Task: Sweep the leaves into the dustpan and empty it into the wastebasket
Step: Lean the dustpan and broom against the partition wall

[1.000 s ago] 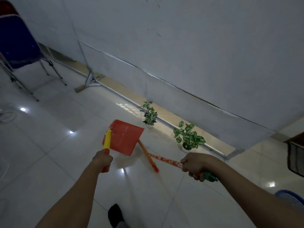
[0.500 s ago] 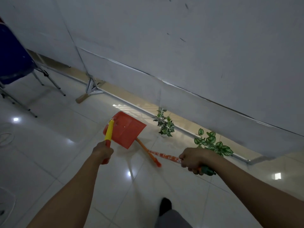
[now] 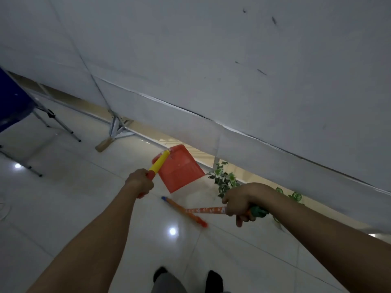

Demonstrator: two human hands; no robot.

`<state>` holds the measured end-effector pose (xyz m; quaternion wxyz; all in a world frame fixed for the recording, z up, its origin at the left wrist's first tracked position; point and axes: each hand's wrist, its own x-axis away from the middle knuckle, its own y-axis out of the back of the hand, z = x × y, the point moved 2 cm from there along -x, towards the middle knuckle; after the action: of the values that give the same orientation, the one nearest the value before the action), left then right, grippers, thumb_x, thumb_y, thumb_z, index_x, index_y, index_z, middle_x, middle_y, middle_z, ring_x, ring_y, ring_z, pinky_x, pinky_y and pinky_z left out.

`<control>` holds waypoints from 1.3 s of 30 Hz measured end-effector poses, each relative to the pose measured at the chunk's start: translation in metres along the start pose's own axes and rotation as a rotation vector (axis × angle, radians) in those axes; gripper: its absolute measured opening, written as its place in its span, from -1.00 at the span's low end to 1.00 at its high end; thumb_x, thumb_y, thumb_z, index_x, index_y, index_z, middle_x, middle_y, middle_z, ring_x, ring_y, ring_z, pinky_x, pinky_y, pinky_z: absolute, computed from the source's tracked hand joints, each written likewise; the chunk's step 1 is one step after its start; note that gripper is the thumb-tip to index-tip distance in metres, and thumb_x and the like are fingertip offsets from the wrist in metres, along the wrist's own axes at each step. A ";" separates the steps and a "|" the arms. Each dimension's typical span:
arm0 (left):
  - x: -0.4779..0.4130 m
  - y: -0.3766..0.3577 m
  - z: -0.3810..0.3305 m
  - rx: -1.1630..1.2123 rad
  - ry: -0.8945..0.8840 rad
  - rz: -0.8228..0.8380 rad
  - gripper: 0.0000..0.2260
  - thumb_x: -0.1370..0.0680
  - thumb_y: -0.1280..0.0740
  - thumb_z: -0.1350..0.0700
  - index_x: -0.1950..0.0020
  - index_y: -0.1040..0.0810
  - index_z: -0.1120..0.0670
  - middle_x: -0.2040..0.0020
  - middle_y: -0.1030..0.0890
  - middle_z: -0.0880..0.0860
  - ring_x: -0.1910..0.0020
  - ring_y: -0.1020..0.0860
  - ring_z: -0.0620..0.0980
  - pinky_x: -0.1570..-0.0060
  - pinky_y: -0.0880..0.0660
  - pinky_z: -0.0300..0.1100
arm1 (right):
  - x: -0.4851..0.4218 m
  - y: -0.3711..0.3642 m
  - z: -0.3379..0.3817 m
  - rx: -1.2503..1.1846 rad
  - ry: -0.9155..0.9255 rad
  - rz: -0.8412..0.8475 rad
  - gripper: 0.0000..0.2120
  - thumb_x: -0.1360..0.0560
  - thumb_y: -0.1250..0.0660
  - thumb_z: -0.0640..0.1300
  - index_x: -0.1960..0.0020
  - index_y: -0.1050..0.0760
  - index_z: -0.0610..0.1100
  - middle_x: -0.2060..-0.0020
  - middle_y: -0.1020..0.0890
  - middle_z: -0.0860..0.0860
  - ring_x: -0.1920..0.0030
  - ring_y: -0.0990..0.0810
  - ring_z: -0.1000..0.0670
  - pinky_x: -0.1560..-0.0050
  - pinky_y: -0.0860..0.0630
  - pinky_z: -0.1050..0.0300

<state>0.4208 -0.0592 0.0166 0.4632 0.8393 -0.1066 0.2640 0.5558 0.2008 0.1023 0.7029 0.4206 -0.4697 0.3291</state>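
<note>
In left hand (image 3: 140, 182), grips seemingly light, stiff red plastic dustpan (image 3: 179, 170) by yellow handle (image 3: 159, 162); in right hand (image 3: 241, 203), clasps slim orange broom stick (image 3: 203, 210)

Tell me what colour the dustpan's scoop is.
Orange-red dustpan scoop, clearest in the head view.

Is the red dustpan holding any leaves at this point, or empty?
Empty, as far as shows: the dustpan shows a bare red face with no leaves on it, while the left hand holds its handle.
</note>
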 end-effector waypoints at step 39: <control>-0.355 0.026 -0.217 -0.655 -0.689 0.203 -0.63 -0.38 -0.49 -0.03 -0.09 -0.55 0.11 -0.13 -0.48 0.10 -0.06 -0.56 0.13 0.03 -0.46 -0.13 | -0.170 0.304 0.123 -1.113 0.349 -1.083 -0.85 -0.58 -0.27 -0.24 -0.13 -0.45 -0.08 0.18 -0.58 -0.03 0.41 -0.59 0.15 0.33 -0.54 0.34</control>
<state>0.0380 0.0841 -0.0639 0.6128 0.6731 -0.4127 -0.0326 0.1898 0.2097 0.0543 0.9355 0.1200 -0.1784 -0.2804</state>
